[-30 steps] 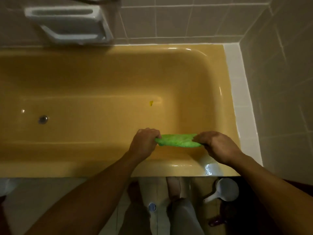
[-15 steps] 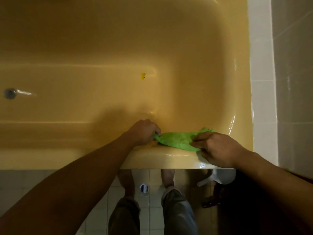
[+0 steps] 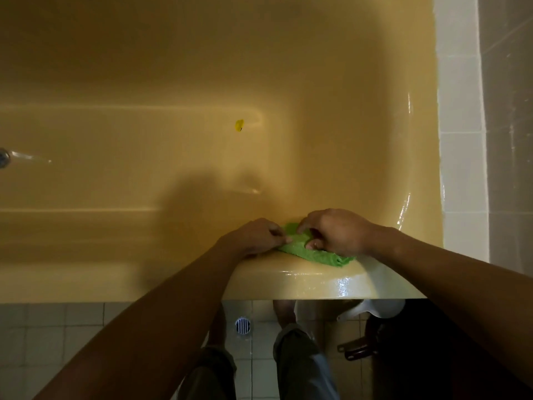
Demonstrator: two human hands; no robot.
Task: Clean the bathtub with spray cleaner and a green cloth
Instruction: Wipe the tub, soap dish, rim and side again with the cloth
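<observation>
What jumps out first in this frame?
The bright green cloth lies on the near rim of the yellow bathtub, toward its right end, with the left hand and right hand both pinching it. Next comes a small yellow speck on the tub floor near mid-view, then the drain at the far left edge.

The bathtub (image 3: 173, 67) is showing a glossy mustard yellow all over, with a small, brighter yellow speck (image 3: 239, 125) on its bottom. The green cloth (image 3: 317, 255) is glowing a vivid lime. The ledge tiles (image 3: 458, 111) are showing white and the wall tiles (image 3: 507, 140) grey. The floor (image 3: 57, 336) is showing a pale grid of square tiles, and its floor drain (image 3: 242, 325) is striped white and dark. The trousers (image 3: 300, 368) are looking grey and the scoop (image 3: 380, 308) white.
</observation>
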